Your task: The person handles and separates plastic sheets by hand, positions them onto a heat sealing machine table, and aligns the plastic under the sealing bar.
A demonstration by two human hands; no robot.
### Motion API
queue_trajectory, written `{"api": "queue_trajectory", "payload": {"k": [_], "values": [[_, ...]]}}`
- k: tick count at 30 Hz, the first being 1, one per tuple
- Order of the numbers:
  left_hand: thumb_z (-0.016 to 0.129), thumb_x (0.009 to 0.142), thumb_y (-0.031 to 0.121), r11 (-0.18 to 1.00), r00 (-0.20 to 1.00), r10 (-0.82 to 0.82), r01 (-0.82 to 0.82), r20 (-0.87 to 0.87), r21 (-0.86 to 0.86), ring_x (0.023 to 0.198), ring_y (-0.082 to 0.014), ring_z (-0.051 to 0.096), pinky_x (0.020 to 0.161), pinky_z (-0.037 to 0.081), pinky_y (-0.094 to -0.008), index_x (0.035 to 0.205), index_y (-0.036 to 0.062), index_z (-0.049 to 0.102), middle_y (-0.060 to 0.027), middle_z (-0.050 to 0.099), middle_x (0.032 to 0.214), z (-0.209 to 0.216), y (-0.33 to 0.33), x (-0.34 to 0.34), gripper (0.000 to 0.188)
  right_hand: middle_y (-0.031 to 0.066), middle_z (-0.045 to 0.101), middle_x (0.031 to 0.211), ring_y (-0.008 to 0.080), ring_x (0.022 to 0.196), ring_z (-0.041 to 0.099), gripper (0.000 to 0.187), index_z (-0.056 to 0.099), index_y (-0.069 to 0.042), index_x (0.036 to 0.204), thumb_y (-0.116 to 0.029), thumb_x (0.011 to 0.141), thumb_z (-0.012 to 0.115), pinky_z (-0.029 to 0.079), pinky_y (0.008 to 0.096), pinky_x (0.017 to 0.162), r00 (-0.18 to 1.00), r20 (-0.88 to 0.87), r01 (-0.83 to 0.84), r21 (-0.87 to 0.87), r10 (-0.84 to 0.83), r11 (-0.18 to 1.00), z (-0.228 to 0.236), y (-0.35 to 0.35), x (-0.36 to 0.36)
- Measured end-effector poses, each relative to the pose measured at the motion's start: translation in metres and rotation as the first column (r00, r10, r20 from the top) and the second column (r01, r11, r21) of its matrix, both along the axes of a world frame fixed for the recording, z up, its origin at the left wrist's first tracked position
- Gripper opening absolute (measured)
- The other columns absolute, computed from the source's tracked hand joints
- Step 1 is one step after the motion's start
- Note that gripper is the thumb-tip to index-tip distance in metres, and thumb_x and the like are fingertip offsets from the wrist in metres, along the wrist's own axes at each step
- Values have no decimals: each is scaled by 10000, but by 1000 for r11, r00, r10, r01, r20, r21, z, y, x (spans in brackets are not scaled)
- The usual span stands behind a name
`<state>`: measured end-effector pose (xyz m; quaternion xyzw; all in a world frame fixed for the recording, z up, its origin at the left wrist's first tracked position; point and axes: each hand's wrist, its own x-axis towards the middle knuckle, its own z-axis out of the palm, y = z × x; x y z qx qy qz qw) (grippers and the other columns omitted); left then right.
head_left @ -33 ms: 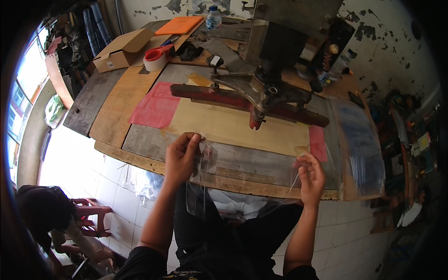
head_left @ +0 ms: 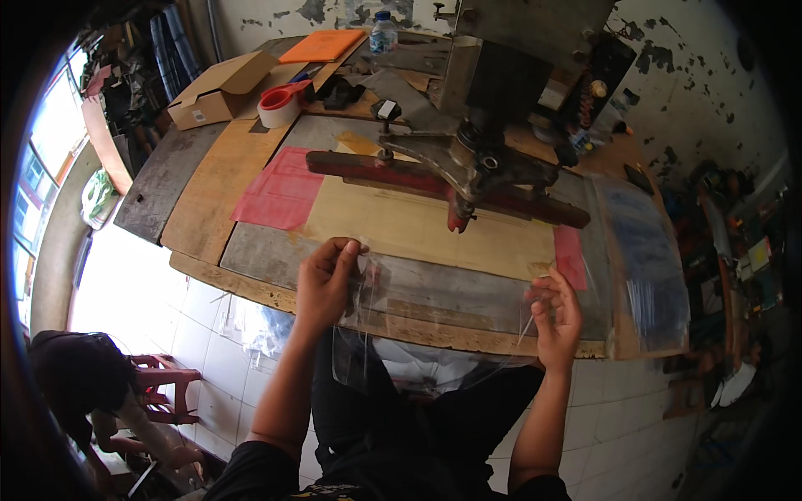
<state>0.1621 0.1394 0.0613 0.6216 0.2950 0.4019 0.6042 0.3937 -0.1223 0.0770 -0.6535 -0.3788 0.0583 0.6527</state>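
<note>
A clear plastic sheet (head_left: 434, 296) stretches between my hands over the near edge of the table, its lower part hanging above my lap. My left hand (head_left: 327, 280) pinches its left end between thumb and forefinger. At the other end my right hand (head_left: 555, 317) has its thumb and curled fingers on the sheet's right edge. Just beyond lies a cream sheet (head_left: 401, 230) on a grey metal plate (head_left: 259, 255), with red patches (head_left: 276, 190) at its sides. A press head with a dark red bar (head_left: 384, 174) stands over the cream sheet, apart from my hands.
Blue-tinted clear sheets (head_left: 643, 259) lie at the table's right end. A cardboard box (head_left: 205, 96), a red tape dispenser (head_left: 278, 102), an orange folder (head_left: 322, 46) and a water bottle (head_left: 383, 35) stand at the back. Another person (head_left: 83, 384) is low at the left, by a red stool (head_left: 167, 376).
My right hand has shifted very slightly, its fingers a little higher and more apart. My left hand and the press stay as they were.
</note>
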Motion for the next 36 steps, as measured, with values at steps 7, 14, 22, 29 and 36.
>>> {"api": "queue_trajectory", "payload": {"k": [7, 14, 22, 29, 36], "values": [[622, 1110, 229, 1000, 1000, -3, 3, -28, 8, 722, -31, 566, 647, 429, -222, 1070, -13, 732, 27, 671, 805, -2, 3, -4, 269, 109, 722, 1139, 235, 963, 707, 287, 749, -9, 1195, -59, 919, 808, 544, 342, 854, 877, 456, -26, -269, 151, 963, 26, -8, 13], [622, 1111, 233, 1000, 1000, -16, 16, -3, -12, 712, -31, 569, 640, 432, -223, 1068, -12, 727, 23, 673, 805, -4, 4, -2, 270, 101, 716, 1116, 210, 961, 706, 246, 750, -6, 1133, -15, 894, 810, 550, 342, 872, 895, 378, -108, -336, 239, 936, 42, -6, 15], [619, 1116, 256, 1000, 999, -21, 21, -33, -2, 706, -36, 599, 644, 473, -225, 1078, -15, 714, 19, 677, 804, 1, 2, -3, 290, 53, 712, 1109, 139, 902, 688, 136, 730, -25, 975, -34, 886, 832, 510, 266, 746, 925, 87, -288, -472, 369, 833, 54, -5, 29], [614, 1116, 245, 1000, 999, 3, -2, -37, 18, 702, -39, 605, 640, 475, -227, 1077, -10, 717, 17, 680, 802, 1, 2, -2, 278, 47, 726, 1074, 129, 859, 693, 119, 753, -33, 964, -2, 880, 832, 531, 277, 770, 883, 115, -343, -507, 456, 791, 63, -7, 32], [608, 1116, 242, 1000, 999, -9, 8, -41, -8, 694, -43, 612, 632, 476, -227, 1066, -9, 716, 12, 686, 802, 5, -1, -2, 279, 104, 723, 950, 169, 832, 721, 69, 731, 24, 947, -14, 938, 789, 593, 323, 768, 887, -13, -434, -369, 462, 822, 45, -17, 48]]}}
